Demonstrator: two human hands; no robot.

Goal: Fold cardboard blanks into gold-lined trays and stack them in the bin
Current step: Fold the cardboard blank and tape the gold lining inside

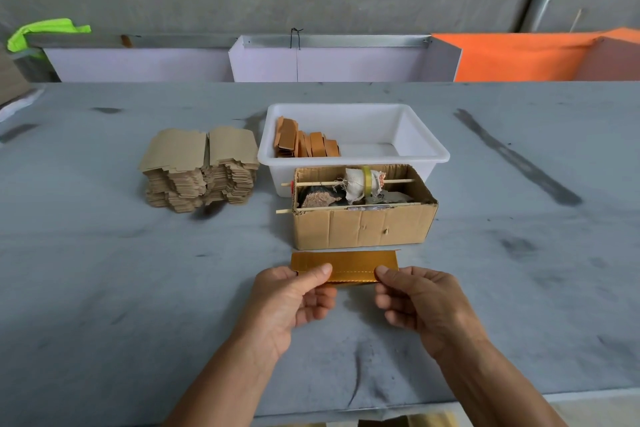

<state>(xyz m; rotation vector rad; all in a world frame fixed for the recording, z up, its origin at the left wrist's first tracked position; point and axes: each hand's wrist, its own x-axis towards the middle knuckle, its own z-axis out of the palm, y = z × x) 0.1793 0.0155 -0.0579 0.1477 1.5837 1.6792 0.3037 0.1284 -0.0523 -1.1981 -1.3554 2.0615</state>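
head view:
left hand (294, 302): forearm comes in from the table's near edge, palm turned inward; thumb on top of the blank's left end, fingers curled under it, pinching it.
right hand (415, 302): mirrors the left; thumb on the blank's right end, fingers curled beneath, pinching.
blank (344, 267): gold side up, held between both hands near the table's near edge, just in front of the box; near long edge folded along a crease.
bin (426, 149): white, mid-table behind the box; folded trays (306, 142) stand on edge in a row along its left side.
stack (201, 170): flat brown blanks in two piles, left of the bin.
box (363, 229): open cardboard, touching the bin's front; two sticks across it, one carrying a tape roll (367, 178) and cloth.
table (104, 288): grey, scuffed.
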